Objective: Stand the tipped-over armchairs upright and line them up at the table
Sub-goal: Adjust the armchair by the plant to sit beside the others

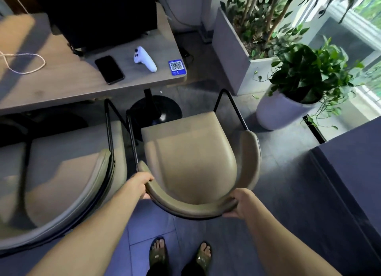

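A beige armchair with a black metal frame stands upright in front of me, its seat facing the wooden table. My left hand grips the left end of its curved backrest. My right hand grips the backrest at the lower right. A second beige armchair stands upright just to the left, its seat partly under the table edge. The two chairs' black armrest frames are almost touching.
On the table lie a black phone, a white controller, a blue QR card, a white cord and a dark monitor. The table's black pedestal base is ahead. A potted plant and a grey planter stand at the right. A dark surface lies at the far right.
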The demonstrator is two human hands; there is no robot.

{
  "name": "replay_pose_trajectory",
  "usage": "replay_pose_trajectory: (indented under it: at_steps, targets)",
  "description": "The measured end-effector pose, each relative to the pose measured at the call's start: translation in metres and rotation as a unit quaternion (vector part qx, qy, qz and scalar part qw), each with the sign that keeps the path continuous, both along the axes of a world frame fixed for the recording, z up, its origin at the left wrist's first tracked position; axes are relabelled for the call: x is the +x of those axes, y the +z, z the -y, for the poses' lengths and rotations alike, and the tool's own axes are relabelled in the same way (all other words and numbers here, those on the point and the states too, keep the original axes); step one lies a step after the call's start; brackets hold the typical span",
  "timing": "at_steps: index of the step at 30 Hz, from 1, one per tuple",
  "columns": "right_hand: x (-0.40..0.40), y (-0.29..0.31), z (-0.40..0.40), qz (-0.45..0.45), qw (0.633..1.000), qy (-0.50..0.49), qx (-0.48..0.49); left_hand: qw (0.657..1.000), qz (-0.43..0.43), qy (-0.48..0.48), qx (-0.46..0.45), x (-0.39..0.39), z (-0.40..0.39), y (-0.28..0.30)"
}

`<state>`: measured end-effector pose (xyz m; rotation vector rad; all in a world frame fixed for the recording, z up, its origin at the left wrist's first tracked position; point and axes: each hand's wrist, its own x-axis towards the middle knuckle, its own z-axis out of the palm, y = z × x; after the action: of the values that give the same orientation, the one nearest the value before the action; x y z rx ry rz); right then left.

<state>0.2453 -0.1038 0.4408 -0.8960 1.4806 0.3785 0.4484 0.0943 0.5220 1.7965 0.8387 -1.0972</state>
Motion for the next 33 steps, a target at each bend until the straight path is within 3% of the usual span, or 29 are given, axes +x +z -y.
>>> replay_pose_trajectory:
  at_steps: [3,12,17,25,29,33]
  targets:
    - [0.024,-0.007,-0.01,-0.055,0.998,0.019,0.023,1.0,0.001,0.021,-0.007,0.019,-0.014,-0.003]
    - [0.098,-0.007,-0.039,-0.062,0.998,-0.025,-0.005,0.999,0.023,0.009,-0.025,0.082,-0.047,-0.011]
    - [0.112,-0.033,-0.032,-0.081,0.996,-0.028,-0.026,0.999,0.028,0.016,-0.034,0.101,-0.045,-0.016]
    - [0.115,-0.025,-0.031,-0.115,0.993,-0.001,-0.038,0.997,0.025,0.015,-0.072,0.1,-0.053,-0.021]
    - [0.121,-0.003,-0.047,-0.135,0.987,-0.006,-0.084,0.996,0.028,0.024,-0.087,0.096,-0.057,-0.026]
    - [0.145,0.037,-0.078,-0.212,0.937,0.042,-0.275,0.995,0.039,0.012,-0.094,0.093,-0.064,-0.03]
